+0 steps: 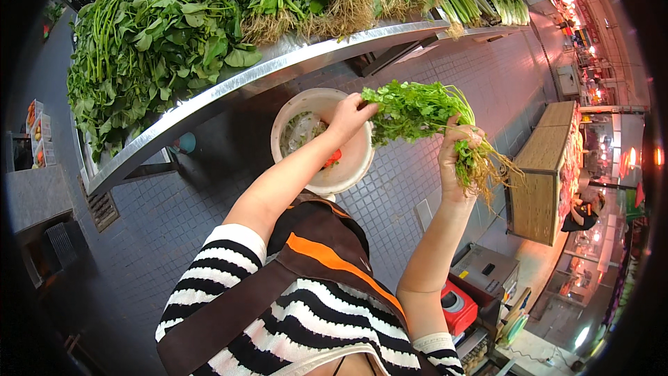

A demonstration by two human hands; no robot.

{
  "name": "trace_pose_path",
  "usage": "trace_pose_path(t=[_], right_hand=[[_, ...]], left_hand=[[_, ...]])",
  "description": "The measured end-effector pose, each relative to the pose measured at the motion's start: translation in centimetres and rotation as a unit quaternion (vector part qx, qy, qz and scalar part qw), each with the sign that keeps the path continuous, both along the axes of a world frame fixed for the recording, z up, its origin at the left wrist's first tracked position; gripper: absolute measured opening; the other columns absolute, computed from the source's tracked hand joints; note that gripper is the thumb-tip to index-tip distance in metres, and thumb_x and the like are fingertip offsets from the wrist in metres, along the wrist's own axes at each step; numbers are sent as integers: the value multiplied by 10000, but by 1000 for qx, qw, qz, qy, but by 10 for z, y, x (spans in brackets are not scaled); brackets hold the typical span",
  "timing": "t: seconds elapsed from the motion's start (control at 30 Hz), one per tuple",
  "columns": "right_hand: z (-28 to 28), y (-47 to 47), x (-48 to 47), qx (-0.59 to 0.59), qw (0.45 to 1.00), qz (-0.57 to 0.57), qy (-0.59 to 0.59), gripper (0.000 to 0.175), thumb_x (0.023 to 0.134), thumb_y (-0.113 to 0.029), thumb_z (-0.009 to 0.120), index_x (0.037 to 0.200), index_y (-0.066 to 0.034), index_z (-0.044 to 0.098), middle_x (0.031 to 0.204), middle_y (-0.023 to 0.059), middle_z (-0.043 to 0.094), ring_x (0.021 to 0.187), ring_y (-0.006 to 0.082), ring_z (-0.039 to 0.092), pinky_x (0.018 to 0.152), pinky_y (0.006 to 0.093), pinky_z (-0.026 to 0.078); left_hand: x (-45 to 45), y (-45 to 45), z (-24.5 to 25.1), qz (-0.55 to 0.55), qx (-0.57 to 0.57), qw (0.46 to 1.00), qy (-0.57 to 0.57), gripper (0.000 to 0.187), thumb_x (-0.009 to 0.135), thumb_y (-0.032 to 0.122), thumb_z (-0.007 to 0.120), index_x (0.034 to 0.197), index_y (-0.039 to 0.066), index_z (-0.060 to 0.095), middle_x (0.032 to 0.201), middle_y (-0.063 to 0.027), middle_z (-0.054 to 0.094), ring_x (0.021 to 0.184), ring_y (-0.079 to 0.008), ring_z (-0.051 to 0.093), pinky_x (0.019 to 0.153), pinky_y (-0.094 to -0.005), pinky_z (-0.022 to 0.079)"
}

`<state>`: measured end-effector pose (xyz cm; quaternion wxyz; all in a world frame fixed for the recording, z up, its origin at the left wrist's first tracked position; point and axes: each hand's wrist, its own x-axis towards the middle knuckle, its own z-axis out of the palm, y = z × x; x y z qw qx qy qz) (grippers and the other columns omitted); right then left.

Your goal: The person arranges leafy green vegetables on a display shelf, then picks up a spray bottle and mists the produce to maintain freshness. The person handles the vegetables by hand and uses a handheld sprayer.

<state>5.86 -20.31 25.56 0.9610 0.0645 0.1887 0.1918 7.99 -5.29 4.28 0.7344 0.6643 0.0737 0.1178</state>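
Note:
A bunch of coriander [412,109] with leafy green tops and long brown roots is held sideways in front of me. My right hand [453,154] grips its stems just above the roots, which hang out past the wrist. At the leafy end, my left hand [354,114] pinches the outer leaf tips between thumb and fingers. Beneath the left forearm stands a round white plastic bucket [342,180] on the floor. Clear plastic [304,133], bits of greens and a red scrap [333,157] lie inside it, partly hidden by my arm.
A metal-edged stall table [224,91] piled with leafy greens [156,36] and rooted bunches [344,8] runs along the far side. A floor drain [102,209] is at left. To the right are a wood-panelled counter [537,198], a red appliance [458,307] and a distant person [584,214].

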Motion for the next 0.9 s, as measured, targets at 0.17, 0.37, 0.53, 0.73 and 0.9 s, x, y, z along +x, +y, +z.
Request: trace_pose_path(t=[0.17,0.37,0.53,0.73,0.9], right_hand=[[0,6,2,22,1000,-9,16,434,772,21,511,1135,109,289,702,68,510,633,173,505,609,277,472],[-5,8,7,38,999,-14,14,504,767,31,520,1180,109,242,770,69,517,675,173,529,659,280,490],[-7,9,7,49,998,-14,24,555,732,41,559,1182,112,243,788,75,527,697,183,537,610,263,501],[-5,12,10,91,995,-13,47,552,712,46,579,1161,109,264,784,87,539,724,192,542,586,247,505],[-5,6,19,56,997,-23,41,538,710,95,543,1182,45,289,771,107,534,749,221,533,592,278,481]], left_hand=[[35,8,-12,24,-24,998,45,292,764,262,575,762,-29,576,551,-156,499,519,-226,498,539,-354,408],[48,36,21,-28,-139,979,146,232,780,159,518,604,12,546,532,-61,541,427,-134,489,419,-285,365],[53,55,34,-123,-424,868,227,217,890,235,452,945,55,560,847,-68,627,686,-183,617,560,-294,457],[46,47,34,-130,-523,834,121,217,848,112,492,1050,49,540,912,-63,609,870,-202,593,770,-367,479],[44,40,32,87,-300,939,145,214,818,71,545,1027,23,539,892,-56,592,805,-159,565,739,-305,461]])
